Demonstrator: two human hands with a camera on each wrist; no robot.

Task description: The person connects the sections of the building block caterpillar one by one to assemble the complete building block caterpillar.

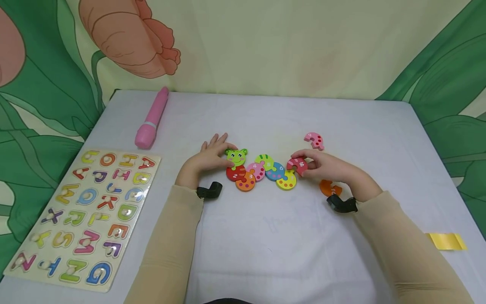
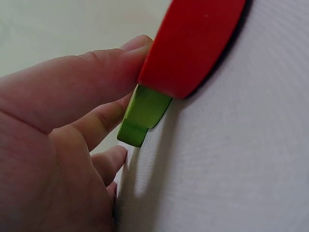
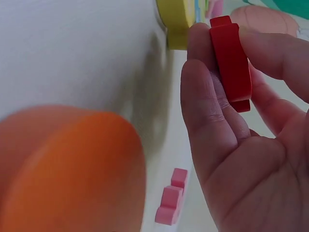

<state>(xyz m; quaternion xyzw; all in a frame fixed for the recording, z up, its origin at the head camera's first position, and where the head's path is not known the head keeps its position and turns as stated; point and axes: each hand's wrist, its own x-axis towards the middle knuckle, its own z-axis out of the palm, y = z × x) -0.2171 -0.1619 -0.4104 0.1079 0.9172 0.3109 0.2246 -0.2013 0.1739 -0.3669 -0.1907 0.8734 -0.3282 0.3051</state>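
Note:
A number puzzle caterpillar lies in a wavy row mid-table. It starts with a green smiling head piece [image 1: 237, 157], then a red piece [image 1: 236, 173] marked 2, an orange piece [image 1: 245, 181], a pink piece [image 1: 256, 171], a green piece [image 1: 265, 161], a blue piece [image 1: 276, 172] and a yellow piece [image 1: 287, 180]. My left hand [image 1: 210, 157] holds the head's left side between thumb and index finger, other fingers spread. In my right hand [image 1: 322, 165], thumb and fingers pinch a red puzzle piece [image 3: 232, 65] marked 8, over the yellow piece.
A loose pink puzzle piece [image 1: 314, 140] lies beyond my right hand, and an orange one [image 1: 330, 188] near its wrist. At left are an alphabet peg board [image 1: 84, 219] and a pink toy microphone [image 1: 152, 119]. A yellow strip [image 1: 447, 241] lies at the right.

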